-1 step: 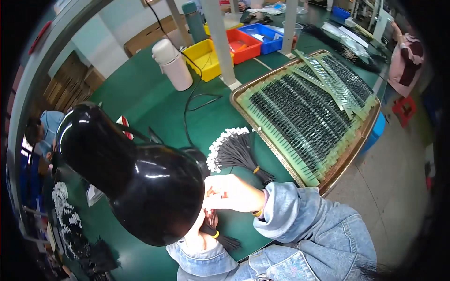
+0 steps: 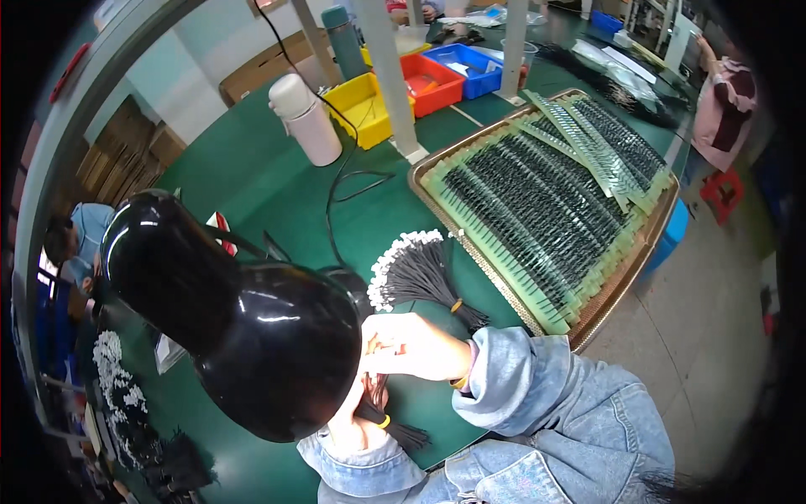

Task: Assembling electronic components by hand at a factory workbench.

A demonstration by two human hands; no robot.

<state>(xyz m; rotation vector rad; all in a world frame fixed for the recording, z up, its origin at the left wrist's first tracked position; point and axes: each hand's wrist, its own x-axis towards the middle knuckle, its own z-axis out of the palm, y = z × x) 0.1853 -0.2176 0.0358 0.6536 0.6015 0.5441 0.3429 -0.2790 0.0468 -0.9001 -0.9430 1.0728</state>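
Under the black lamp shade [image 2: 285, 344], my left hand [image 2: 348, 420] is closed round a bundle of black wires [image 2: 407, 433] tied with a yellow band. The bundle's loose tail sticks out toward the lower right. Just above it my right hand [image 2: 420, 346] has its fingers pinched together under bright light. Its fingertips are partly behind the shade, and what they grip cannot be made out. Beyond my right hand, a second bundle of black wires [image 2: 424, 273] lies fanned out, white connectors at its far end and a yellow band near its tail.
At right a brown tray [image 2: 623, 304] holds rows of green strips with black wires. Farther back stand a pink bottle [image 2: 315, 134], yellow [image 2: 374, 118], red [image 2: 445, 94] and blue [image 2: 483, 77] bins, and a metal post [image 2: 388, 76]. More white-tipped wires [image 2: 113, 378] lie at far left.
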